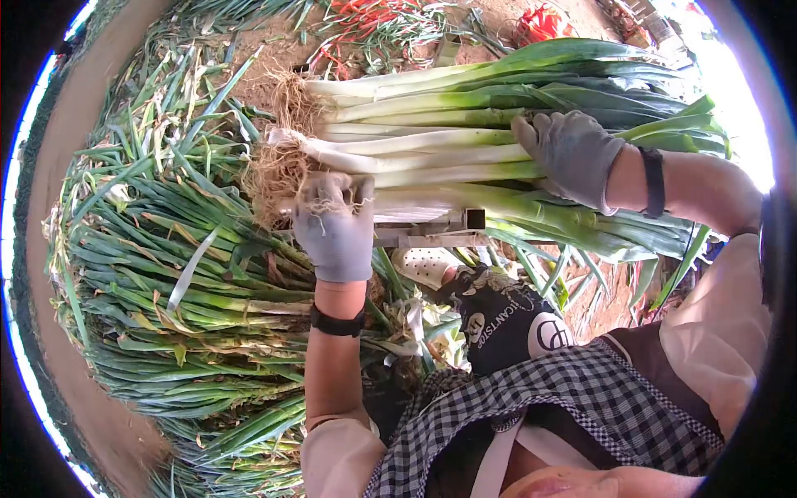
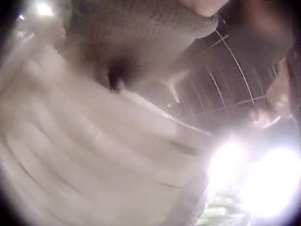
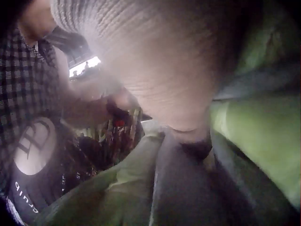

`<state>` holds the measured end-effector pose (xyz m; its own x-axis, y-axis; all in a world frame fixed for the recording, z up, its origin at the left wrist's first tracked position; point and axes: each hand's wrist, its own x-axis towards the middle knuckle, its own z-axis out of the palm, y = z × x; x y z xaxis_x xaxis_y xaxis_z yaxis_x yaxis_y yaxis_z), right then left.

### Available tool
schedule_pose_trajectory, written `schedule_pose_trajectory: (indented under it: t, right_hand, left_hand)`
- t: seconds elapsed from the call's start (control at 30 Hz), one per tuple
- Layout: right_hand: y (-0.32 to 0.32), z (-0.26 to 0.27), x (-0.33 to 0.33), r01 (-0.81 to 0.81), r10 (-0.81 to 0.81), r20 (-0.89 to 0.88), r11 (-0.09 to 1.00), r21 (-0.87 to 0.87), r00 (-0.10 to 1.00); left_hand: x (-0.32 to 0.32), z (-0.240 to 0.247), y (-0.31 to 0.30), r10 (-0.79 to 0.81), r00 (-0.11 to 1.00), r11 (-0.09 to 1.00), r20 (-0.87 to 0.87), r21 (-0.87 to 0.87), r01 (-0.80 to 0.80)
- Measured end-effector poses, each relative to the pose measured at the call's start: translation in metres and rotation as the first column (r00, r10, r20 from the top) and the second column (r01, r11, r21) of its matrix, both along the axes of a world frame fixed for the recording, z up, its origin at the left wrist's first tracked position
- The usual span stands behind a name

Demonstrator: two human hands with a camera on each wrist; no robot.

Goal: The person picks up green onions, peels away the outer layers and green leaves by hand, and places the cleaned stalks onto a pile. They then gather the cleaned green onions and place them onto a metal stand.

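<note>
A thick bundle of leeks [image 1: 423, 158] lies crosswise in the head view, with white stalks and tangled roots [image 1: 282, 166] to the left and broad green leaves to the right. My gloved left hand [image 1: 332, 228] is at the root end with its fingers curled on a leek's roots, some strands lying over the fingers. In the left wrist view, white stalks [image 2: 94, 150] run blurred below the glove. My gloved right hand [image 1: 573, 158] grips leeks where white turns to green. Green leaves [image 3: 254, 141] surround its fingertips in the right wrist view.
A large heap of untrimmed leeks [image 1: 191, 282] spreads over the ground at left. Under the bundle shows a metal stand [image 1: 432, 228]. Red strips [image 1: 544, 25] lie on the soil at the back. A white clog [image 1: 419, 264] shows below the stand.
</note>
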<state>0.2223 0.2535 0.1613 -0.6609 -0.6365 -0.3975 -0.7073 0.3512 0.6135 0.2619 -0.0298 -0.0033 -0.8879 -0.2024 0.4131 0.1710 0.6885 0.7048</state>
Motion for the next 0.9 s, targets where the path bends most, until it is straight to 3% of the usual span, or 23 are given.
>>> schedule_pose_trajectory:
  t: [0.07, 0.1, 0.13, 0.2, 0.23, 0.27, 0.33, 0.4, 0.47, 0.53, 0.6, 0.63, 0.67, 0.73, 0.77, 0.83, 0.9]
  right_hand:
    - [-0.003, -0.001, 0.006, 0.045, -0.046, 0.018, 0.999, 0.024, 0.999]
    - [-0.005, 0.000, 0.009, 0.085, -0.087, 0.029, 0.995, 0.047, 0.996]
    - [-0.003, -0.001, 0.009, 0.090, -0.092, 0.035, 0.995, 0.051, 0.995]
    - [-0.002, -0.003, 0.004, 0.116, -0.120, 0.089, 0.992, 0.040, 0.989]
    - [-0.002, -0.002, 0.004, 0.122, -0.125, 0.088, 0.991, 0.046, 0.988]
    - [-0.001, -0.002, 0.006, 0.101, -0.101, 0.088, 0.995, 0.001, 0.991]
    - [0.001, -0.001, 0.008, 0.090, -0.086, 0.092, 0.995, -0.038, 0.992]
    - [0.006, -0.005, -0.002, 0.131, -0.104, 0.183, 0.981, -0.141, 0.978]
    - [0.002, -0.007, -0.010, 0.179, -0.153, 0.245, 0.980, -0.086, 0.957]
    - [0.000, -0.008, -0.017, 0.220, -0.201, 0.299, 0.975, -0.032, 0.933]
    - [-0.001, -0.007, -0.018, 0.270, -0.242, 0.339, 0.962, -0.035, 0.909]
    - [0.011, -0.015, -0.025, 0.268, -0.236, 0.354, 0.962, -0.043, 0.905]
    - [0.011, -0.014, -0.023, 0.267, -0.221, 0.369, 0.961, -0.078, 0.903]
    - [0.012, -0.012, -0.024, 0.270, -0.210, 0.386, 0.957, -0.108, 0.898]
    - [0.011, -0.008, -0.024, 0.263, -0.184, 0.395, 0.952, -0.157, 0.900]
    - [0.009, 0.010, -0.018, 0.261, -0.166, 0.396, 0.945, -0.198, 0.903]
    - [0.019, 0.028, -0.009, 0.399, -0.303, 0.398, 0.898, -0.186, 0.866]
  left_hand:
    - [-0.003, 0.013, 0.003, 0.054, 0.988, 0.947, -0.148, -0.305, -0.097]
    - [-0.007, 0.009, 0.000, -0.066, 0.983, 0.965, -0.174, -0.262, 0.018]
    - [-0.011, 0.006, -0.003, -0.070, 0.983, 0.966, -0.168, -0.259, 0.024]
    - [-0.024, 0.001, -0.009, -0.262, 0.946, 0.913, -0.193, -0.368, 0.178]
    - [-0.028, 0.004, -0.011, -0.332, 0.935, 0.912, -0.128, -0.297, 0.283]
    - [-0.029, 0.003, -0.013, -0.339, 0.932, 0.911, -0.127, -0.289, 0.292]
    - [-0.029, 0.002, -0.012, -0.239, 0.965, 0.873, -0.105, -0.459, 0.166]
    - [-0.035, 0.002, -0.007, -0.219, 0.972, 0.900, -0.081, -0.403, 0.168]
    - [-0.035, 0.007, -0.004, -0.174, 0.984, 0.948, -0.039, -0.276, 0.157]
    - [-0.039, 0.011, -0.005, -0.213, 0.975, 0.923, -0.063, -0.339, 0.180]
    - [-0.046, 0.004, -0.012, -0.337, 0.941, 0.791, -0.021, -0.548, 0.271]
    - [-0.051, 0.000, -0.001, -0.286, 0.952, 0.787, -0.104, -0.593, 0.172]
    - [-0.050, 0.001, -0.003, -0.289, 0.951, 0.791, -0.113, -0.587, 0.171]
    - [-0.045, 0.005, -0.002, -0.296, 0.952, 0.855, 0.071, -0.424, 0.298]
    - [-0.045, 0.003, -0.002, -0.311, 0.949, 0.871, 0.049, -0.385, 0.305]
    - [-0.045, -0.003, -0.007, -0.343, 0.938, 0.862, 0.045, -0.383, 0.333]
    - [-0.046, -0.006, -0.004, -0.354, 0.934, 0.830, 0.054, -0.442, 0.340]
